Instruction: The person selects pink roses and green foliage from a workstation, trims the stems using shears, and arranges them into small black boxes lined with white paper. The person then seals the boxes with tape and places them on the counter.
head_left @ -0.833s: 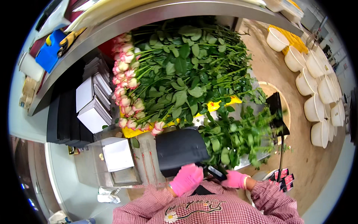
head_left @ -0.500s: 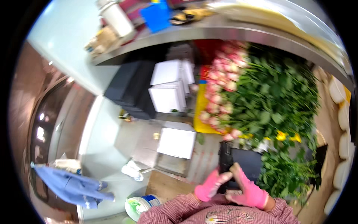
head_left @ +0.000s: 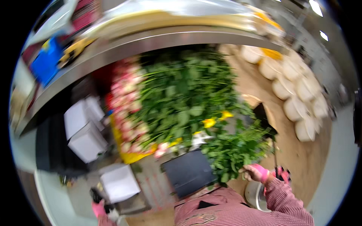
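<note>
At the lower left, my left hand (head_left: 99,208), in a pink glove with bare fingertips, is closed around a long black tool (head_left: 96,194) that looks like a stapler. It is beside a stack of white sheets (head_left: 120,183). My right hand (head_left: 257,173), gloved the same way, reaches out to the right, fingers bent at the edge of a leafy green bunch (head_left: 237,150). Blur hides whether they grip a stem. Between my hands a dark flat board (head_left: 190,173) lies on the bench. Beyond it are pink-and-white roses (head_left: 126,90) with long leafy stems (head_left: 184,83).
A metal shelf edge (head_left: 151,39) arches over the flowers. White boxes or card stacks (head_left: 85,128) and black stacks (head_left: 54,143) stand at the left. A white bucket (head_left: 256,195) is below my right hand. Several white tubs (head_left: 296,90) stand on the floor at the far right.
My view has swung right. My hands, together over the black tool and board before, are now far apart: the left beside the white sheets with the tool, the right at the green bunch.
</note>
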### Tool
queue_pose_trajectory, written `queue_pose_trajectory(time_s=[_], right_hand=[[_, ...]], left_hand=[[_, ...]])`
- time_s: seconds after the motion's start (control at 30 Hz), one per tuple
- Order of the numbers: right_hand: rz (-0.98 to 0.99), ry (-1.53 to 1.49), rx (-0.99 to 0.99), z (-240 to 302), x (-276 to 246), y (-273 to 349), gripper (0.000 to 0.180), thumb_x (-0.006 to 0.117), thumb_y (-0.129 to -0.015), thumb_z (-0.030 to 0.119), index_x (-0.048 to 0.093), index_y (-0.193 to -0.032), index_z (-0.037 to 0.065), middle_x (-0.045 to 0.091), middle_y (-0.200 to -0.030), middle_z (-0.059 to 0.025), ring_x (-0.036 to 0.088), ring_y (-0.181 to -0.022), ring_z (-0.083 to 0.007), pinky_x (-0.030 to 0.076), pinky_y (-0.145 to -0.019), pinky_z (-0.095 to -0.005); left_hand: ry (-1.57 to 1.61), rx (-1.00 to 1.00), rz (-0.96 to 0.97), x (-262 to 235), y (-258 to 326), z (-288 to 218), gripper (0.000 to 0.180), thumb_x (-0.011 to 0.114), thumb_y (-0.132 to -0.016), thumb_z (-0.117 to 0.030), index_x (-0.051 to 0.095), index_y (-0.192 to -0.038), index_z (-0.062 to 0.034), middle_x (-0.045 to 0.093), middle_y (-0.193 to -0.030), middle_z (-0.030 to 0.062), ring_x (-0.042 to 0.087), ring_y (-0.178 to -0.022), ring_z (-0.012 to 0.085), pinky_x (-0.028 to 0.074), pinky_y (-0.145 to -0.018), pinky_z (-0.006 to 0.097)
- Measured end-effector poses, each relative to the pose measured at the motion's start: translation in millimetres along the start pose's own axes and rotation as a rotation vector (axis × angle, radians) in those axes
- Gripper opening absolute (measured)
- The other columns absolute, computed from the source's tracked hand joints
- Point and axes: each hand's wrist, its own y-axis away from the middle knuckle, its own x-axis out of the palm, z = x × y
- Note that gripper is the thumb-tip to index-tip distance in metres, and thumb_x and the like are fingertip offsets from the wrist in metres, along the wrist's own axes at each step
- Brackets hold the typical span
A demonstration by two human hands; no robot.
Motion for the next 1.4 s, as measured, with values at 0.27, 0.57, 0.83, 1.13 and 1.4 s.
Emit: queue_pose_trajectory(time_s=[0.27,0.57,0.83,1.13,1.4], right_hand=[[-0.482,-0.797,-0.144,-107,-113,-35,0.038,0.051,-0.102,0.036,0.058,-0.115,0.001,0.068,-0.098,-0.0122,0.066,-0.084,-0.0253,0.054,-0.077,-0.0364],[-0.293,-0.668,-0.121,-9,-160,-112,0.082,0.062,-0.09,0.061,0.044,-0.138,-0.003,0.057,-0.131,-0.0242,0.063,-0.112,-0.0356,0.056,-0.088,-0.0438],[-0.175,-0.347,-0.122,3,-192,-156,0.056,0.052,-0.099,0.049,0.062,-0.112,-0.005,0.068,-0.094,-0.017,0.068,-0.085,-0.0273,0.053,-0.082,-0.0393],[-0.362,0.048,-0.639,46,-305,-6,0.039,0.063,-0.095,0.026,0.063,-0.124,0.0,0.072,-0.101,-0.0097,0.068,-0.09,-0.0165,0.054,-0.082,-0.0281],[-0.237,0.291,0.212,-241,-410,60,0.067,0.073,-0.086,0.038,0.053,-0.136,-0.002,0.063,-0.121,-0.0166,0.065,-0.101,-0.0186,0.052,-0.087,-0.0306]], left_hand=[[-0.085,1.127,-0.46,174,147,-342,0.056,0.056,-0.094,-0.017,0.043,-0.145,0.0033,0.059,-0.131,0.0163,0.062,-0.099,0.0246,0.053,-0.087,0.037],[-0.779,0.929,0.877,697,367,-370,0.068,0.04,-0.099,-0.049,0.036,-0.146,0.0,0.045,-0.145,0.0266,0.036,-0.139,0.0433,0.026,-0.116,0.052],[-1.323,1.093,1.063,693,468,-380,0.082,0.076,-0.071,-0.057,0.049,-0.127,-0.0035,0.061,-0.122,0.0186,0.057,-0.117,0.0356,0.041,-0.102,0.044],[-1.117,1.019,0.652,684,445,-357,0.037,0.069,-0.074,-0.029,0.061,-0.105,-0.0101,0.065,-0.102,0.0114,0.063,-0.098,0.0323,0.048,-0.086,0.046],[-0.828,1.385,1.003,583,558,-453,0.031,0.068,-0.074,-0.024,0.061,-0.101,-0.0088,0.065,-0.092,0.0127,0.064,-0.09,0.0316,0.049,-0.079,0.044]])
